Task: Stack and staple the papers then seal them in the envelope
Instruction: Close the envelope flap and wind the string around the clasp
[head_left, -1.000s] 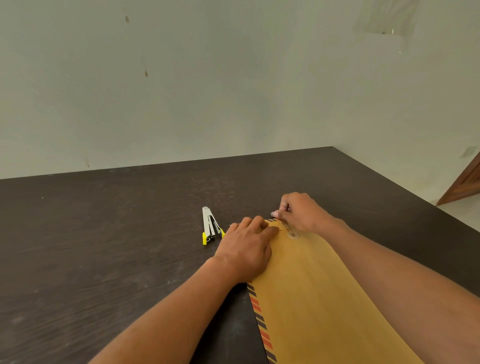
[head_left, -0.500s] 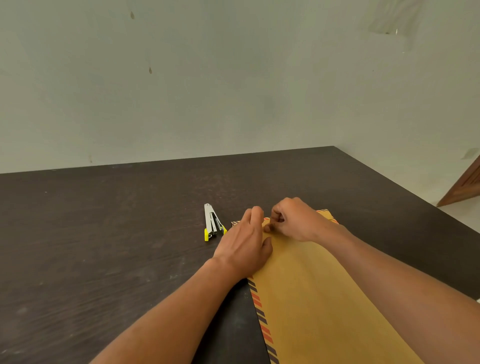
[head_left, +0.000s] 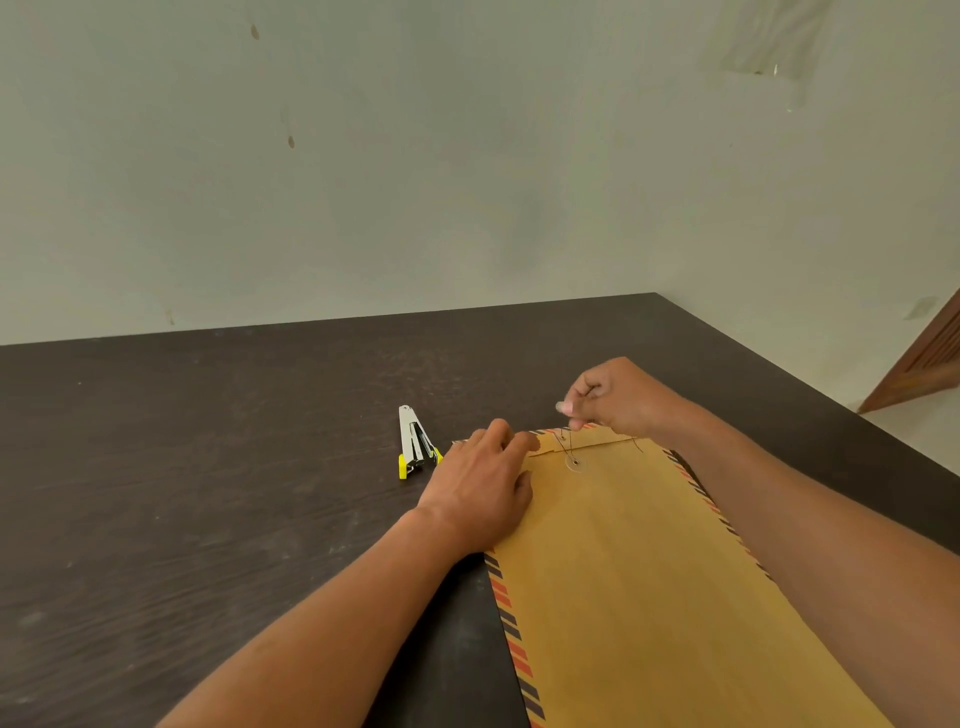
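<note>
The envelope is laid flat on the dark table, flap end away from the person. Its upper left corner is pressed down by the left hand, fingers extended. The closure string, running up from the round fastener disc, is pinched by the right hand. A stapler is positioned just left of the left hand.

A single wide-angle view, worn on the person's head, looks forward and down across the dark worktop from close above. The left forearm and right forearm enter from the bottom edge; the pale wall fills the upper half, with the worktop's far corner right of centre
</note>
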